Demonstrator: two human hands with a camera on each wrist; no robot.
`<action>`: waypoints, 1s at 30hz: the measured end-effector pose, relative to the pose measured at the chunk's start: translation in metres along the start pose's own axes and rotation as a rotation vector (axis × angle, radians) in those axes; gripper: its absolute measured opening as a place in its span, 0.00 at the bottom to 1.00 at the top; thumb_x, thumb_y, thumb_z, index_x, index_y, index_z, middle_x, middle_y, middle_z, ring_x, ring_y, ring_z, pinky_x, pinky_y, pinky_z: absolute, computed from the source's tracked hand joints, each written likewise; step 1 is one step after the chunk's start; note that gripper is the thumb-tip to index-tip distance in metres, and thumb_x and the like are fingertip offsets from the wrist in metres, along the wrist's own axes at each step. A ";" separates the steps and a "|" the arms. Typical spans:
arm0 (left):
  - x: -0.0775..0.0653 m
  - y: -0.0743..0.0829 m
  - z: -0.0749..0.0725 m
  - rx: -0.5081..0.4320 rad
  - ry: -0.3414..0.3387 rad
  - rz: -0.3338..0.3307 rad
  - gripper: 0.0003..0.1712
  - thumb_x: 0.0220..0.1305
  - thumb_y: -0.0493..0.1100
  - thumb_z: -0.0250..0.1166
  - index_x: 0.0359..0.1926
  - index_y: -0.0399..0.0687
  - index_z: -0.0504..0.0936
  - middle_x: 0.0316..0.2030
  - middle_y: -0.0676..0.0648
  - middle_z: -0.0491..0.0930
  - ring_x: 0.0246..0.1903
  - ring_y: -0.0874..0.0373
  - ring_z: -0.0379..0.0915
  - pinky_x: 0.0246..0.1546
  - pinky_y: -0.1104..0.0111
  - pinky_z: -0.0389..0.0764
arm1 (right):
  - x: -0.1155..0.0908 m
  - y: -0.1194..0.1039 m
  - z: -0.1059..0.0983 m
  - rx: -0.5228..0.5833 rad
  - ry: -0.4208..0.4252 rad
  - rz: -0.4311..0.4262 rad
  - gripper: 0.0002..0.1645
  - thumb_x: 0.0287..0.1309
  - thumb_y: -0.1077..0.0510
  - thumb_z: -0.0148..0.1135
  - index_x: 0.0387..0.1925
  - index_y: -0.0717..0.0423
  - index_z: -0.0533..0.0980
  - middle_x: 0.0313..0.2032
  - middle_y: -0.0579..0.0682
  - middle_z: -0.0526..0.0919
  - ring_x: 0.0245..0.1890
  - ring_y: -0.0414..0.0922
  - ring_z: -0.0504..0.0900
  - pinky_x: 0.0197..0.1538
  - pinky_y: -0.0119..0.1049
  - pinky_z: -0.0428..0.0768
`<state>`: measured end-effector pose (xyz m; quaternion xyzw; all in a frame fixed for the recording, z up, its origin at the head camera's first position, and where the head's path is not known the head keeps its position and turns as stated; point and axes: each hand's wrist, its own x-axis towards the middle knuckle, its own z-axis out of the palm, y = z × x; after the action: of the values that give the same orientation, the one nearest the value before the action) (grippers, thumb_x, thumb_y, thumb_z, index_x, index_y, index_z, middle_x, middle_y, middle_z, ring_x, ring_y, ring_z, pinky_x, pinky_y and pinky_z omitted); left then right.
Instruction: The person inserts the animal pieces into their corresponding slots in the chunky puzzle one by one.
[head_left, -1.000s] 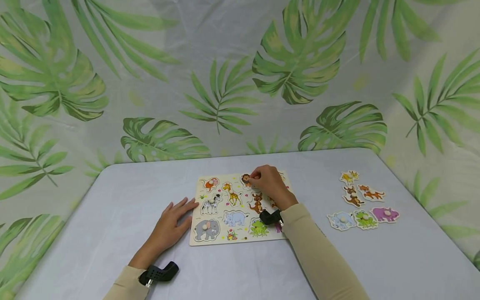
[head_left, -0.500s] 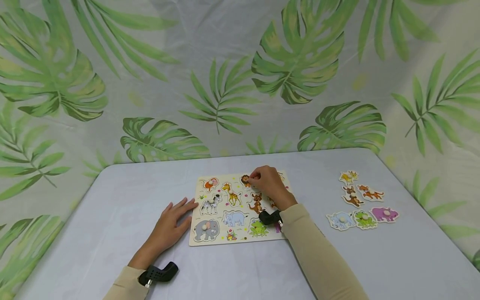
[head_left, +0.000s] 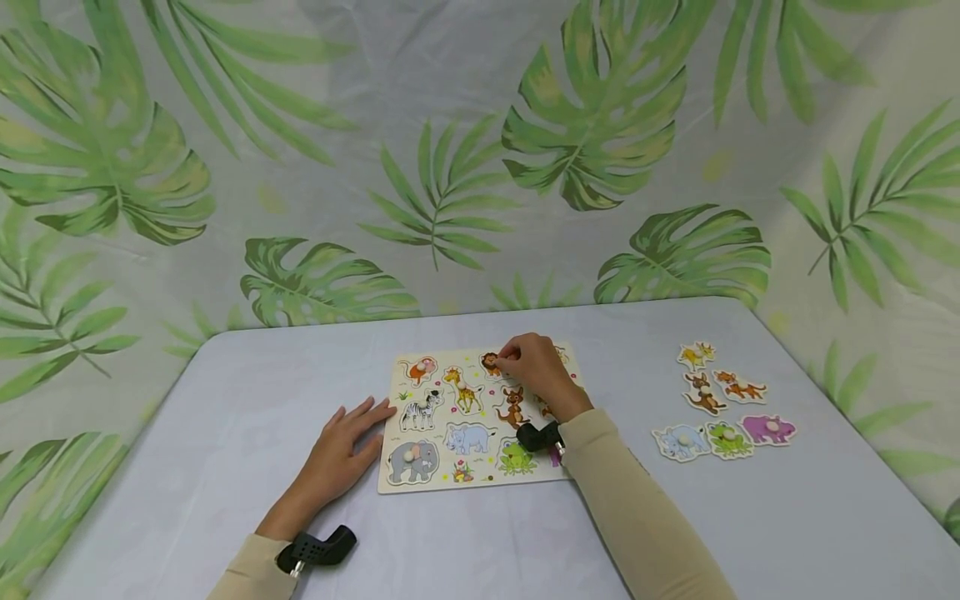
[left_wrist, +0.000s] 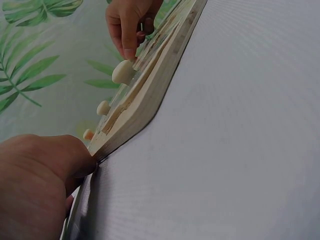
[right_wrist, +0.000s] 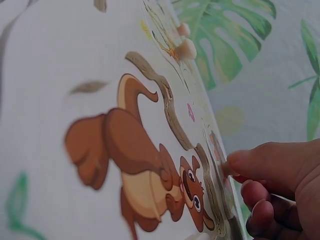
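Note:
A pale wooden animal puzzle board [head_left: 525, 478] lies flat on the table. At its far edge my right hand [head_left: 538, 367] pinches the knob of a lion puzzle piece [head_left: 490, 362], which sits over its place on the board. In the right wrist view the thumb and fingertips [right_wrist: 240, 162] come together at that knob, beside the printed kangaroo [right_wrist: 142, 165]. My left hand [head_left: 341, 450] rests on the table with extended fingers touching the board's left edge. Knobbed monkey [head_left: 422, 368], giraffe [head_left: 463, 389], zebra [head_left: 422, 411] and elephant [head_left: 413, 461] pieces lie in the board.
Right of the board lie several loose pieces: a yellow animal [head_left: 697, 355], a kangaroo [head_left: 704, 393], a tiger [head_left: 740, 386], a rhino [head_left: 682, 442], a frog [head_left: 729, 439] and a purple hippo [head_left: 769, 429]. A leaf-patterned cloth [head_left: 442, 192] hangs behind the white table [head_left: 247, 392].

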<state>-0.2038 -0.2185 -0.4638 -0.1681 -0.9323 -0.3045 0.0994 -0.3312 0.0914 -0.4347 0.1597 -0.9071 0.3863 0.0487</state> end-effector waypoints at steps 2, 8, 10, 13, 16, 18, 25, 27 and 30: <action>0.000 0.000 0.000 -0.002 0.003 0.006 0.24 0.64 0.36 0.61 0.62 0.49 0.76 0.65 0.45 0.70 0.68 0.44 0.58 0.70 0.44 0.46 | 0.000 0.000 0.000 0.000 -0.002 0.005 0.06 0.57 0.56 0.68 0.29 0.55 0.84 0.25 0.46 0.81 0.24 0.43 0.75 0.28 0.36 0.75; 0.000 -0.001 0.000 -0.008 0.011 0.022 0.24 0.63 0.35 0.61 0.62 0.48 0.76 0.64 0.44 0.71 0.68 0.44 0.59 0.69 0.43 0.47 | 0.000 0.000 0.001 0.009 -0.002 0.007 0.06 0.57 0.56 0.68 0.30 0.55 0.85 0.26 0.46 0.82 0.24 0.42 0.75 0.29 0.36 0.76; 0.000 -0.001 0.000 -0.009 0.009 0.019 0.25 0.64 0.36 0.61 0.62 0.48 0.76 0.64 0.45 0.71 0.68 0.44 0.58 0.69 0.43 0.47 | 0.000 0.000 0.000 0.017 -0.006 0.009 0.06 0.58 0.56 0.68 0.30 0.55 0.85 0.26 0.46 0.82 0.24 0.42 0.76 0.29 0.36 0.77; -0.001 -0.002 0.000 -0.010 0.004 0.013 0.25 0.65 0.36 0.61 0.63 0.49 0.75 0.65 0.45 0.70 0.68 0.45 0.58 0.70 0.44 0.46 | -0.001 -0.002 -0.002 0.030 -0.012 0.019 0.06 0.58 0.56 0.68 0.31 0.55 0.85 0.26 0.46 0.82 0.24 0.42 0.77 0.30 0.37 0.77; -0.001 -0.002 0.000 -0.014 0.001 0.009 0.25 0.65 0.37 0.61 0.63 0.49 0.75 0.65 0.46 0.70 0.69 0.45 0.57 0.70 0.45 0.46 | -0.002 -0.003 -0.005 0.038 -0.012 0.032 0.07 0.58 0.55 0.68 0.33 0.55 0.85 0.27 0.46 0.82 0.25 0.43 0.76 0.30 0.37 0.77; -0.001 -0.002 0.000 -0.015 0.000 0.008 0.25 0.65 0.37 0.61 0.63 0.50 0.75 0.65 0.46 0.70 0.69 0.45 0.57 0.70 0.45 0.45 | -0.001 -0.003 -0.006 0.040 -0.011 0.042 0.07 0.58 0.55 0.68 0.34 0.55 0.84 0.27 0.47 0.81 0.26 0.43 0.76 0.29 0.37 0.76; 0.000 -0.001 0.000 -0.011 0.009 0.008 0.25 0.65 0.37 0.61 0.63 0.48 0.75 0.65 0.45 0.70 0.69 0.45 0.58 0.70 0.45 0.46 | -0.002 -0.007 -0.014 0.057 0.001 0.026 0.08 0.60 0.56 0.66 0.38 0.55 0.83 0.28 0.48 0.79 0.28 0.46 0.74 0.30 0.38 0.74; 0.000 -0.001 0.000 -0.011 0.009 0.010 0.24 0.65 0.37 0.61 0.63 0.48 0.75 0.64 0.45 0.70 0.68 0.44 0.58 0.70 0.44 0.46 | -0.001 -0.009 -0.017 0.061 0.010 0.003 0.08 0.60 0.57 0.65 0.39 0.56 0.83 0.29 0.49 0.79 0.28 0.46 0.74 0.30 0.38 0.74; 0.000 -0.001 0.000 -0.008 0.005 0.012 0.24 0.65 0.37 0.61 0.63 0.47 0.75 0.65 0.45 0.70 0.68 0.44 0.58 0.70 0.44 0.46 | -0.001 -0.011 -0.021 0.070 0.027 -0.017 0.09 0.60 0.57 0.65 0.40 0.57 0.83 0.29 0.50 0.79 0.29 0.46 0.74 0.30 0.38 0.76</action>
<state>-0.2040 -0.2196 -0.4640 -0.1734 -0.9297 -0.3082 0.1028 -0.3277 0.0993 -0.4123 0.1637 -0.8909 0.4195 0.0589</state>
